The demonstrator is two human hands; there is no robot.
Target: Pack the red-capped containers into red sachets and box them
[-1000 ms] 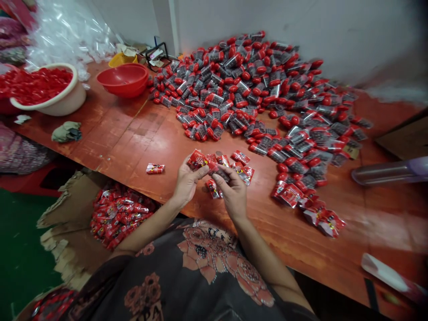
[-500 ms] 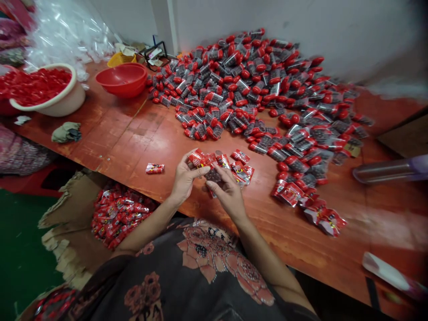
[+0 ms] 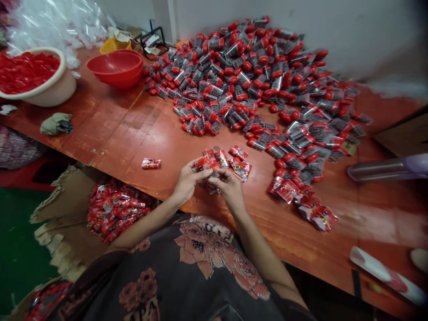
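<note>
Near the front edge of the table, my left hand and right hand have fingers clamped on one packet; light, even pressure should avoid crushing it.

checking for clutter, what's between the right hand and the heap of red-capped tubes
The head view shows a few red packets, then a strip of table, between the right hand and the heap of red-capped tubes.

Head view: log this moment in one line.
left hand: holds red packet; right hand: same packet; loose packets: on table; red-capped tubes: heaped beyond
</note>
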